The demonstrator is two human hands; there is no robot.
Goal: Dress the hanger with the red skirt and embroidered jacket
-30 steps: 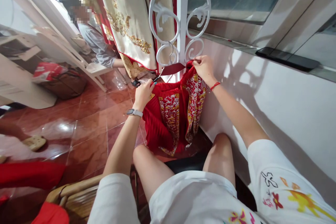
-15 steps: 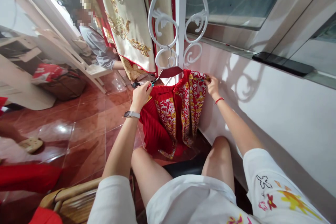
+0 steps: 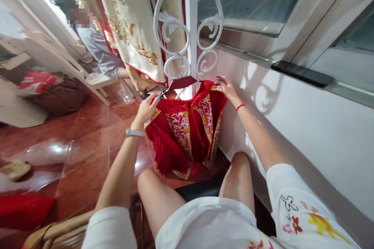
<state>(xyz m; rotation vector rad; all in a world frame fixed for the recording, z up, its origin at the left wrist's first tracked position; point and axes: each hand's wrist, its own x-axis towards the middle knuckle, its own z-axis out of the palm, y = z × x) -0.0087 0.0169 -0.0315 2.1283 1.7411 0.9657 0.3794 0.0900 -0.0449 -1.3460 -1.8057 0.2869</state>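
Note:
A red embroidered skirt [image 3: 178,128] with pleats and gold-edged panels hangs from a hanger [image 3: 183,82] with a dark red middle and metal ends. The hanger's hook goes up to the white scrollwork frame [image 3: 191,19]. My left hand [image 3: 148,108] is closed on the skirt's upper left corner, its thumb by the hanger's left end. At the upper right corner, my right hand [image 3: 228,88] has its fingers stretched and apart, close against the embroidered edge. Whether those fingertips still touch the cloth is hard to make out.
Cream cloth with gold decoration [image 3: 131,27] hangs behind the frame. A person [image 3: 97,48] sits at the far left beside a white chair. A dark phone-like object [image 3: 302,74] lies on the window ledge. A brown bag [image 3: 60,95] rests on the tiled floor.
The skirt's right panel has swung inward and folded, showing plain red cloth near the top. My right hand's fingers have loosened from the edge. The view has shifted slightly right.

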